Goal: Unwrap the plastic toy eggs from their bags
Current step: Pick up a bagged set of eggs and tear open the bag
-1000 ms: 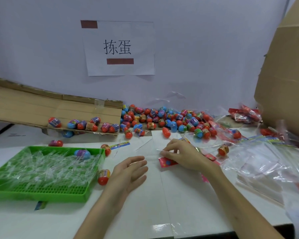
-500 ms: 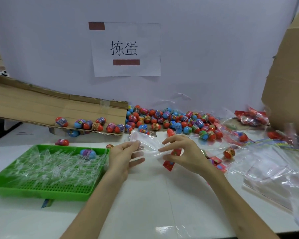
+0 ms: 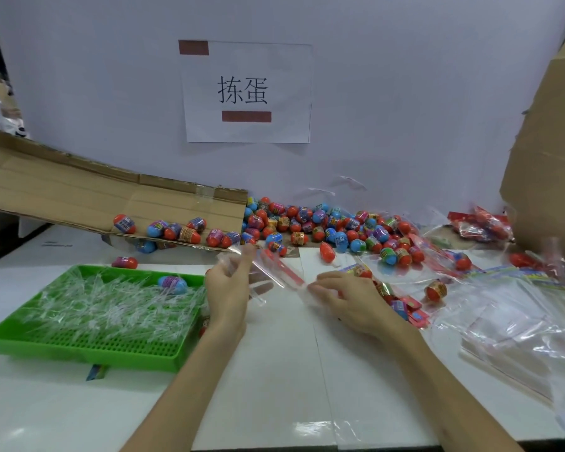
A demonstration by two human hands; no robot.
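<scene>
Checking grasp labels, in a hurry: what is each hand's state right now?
Left hand: pinches one end of the clear bag.
Right hand: pinches the bag's other end.

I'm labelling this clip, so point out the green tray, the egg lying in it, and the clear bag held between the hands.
green tray [image 3: 79, 352], head view, front wall.
blue and purple egg [image 3: 172, 285], head view, its middle.
clear bag [image 3: 282, 268], head view, its red strip.

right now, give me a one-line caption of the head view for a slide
Left hand and right hand hold a clear bag beside a green tray, toy eggs heaped behind.
</scene>
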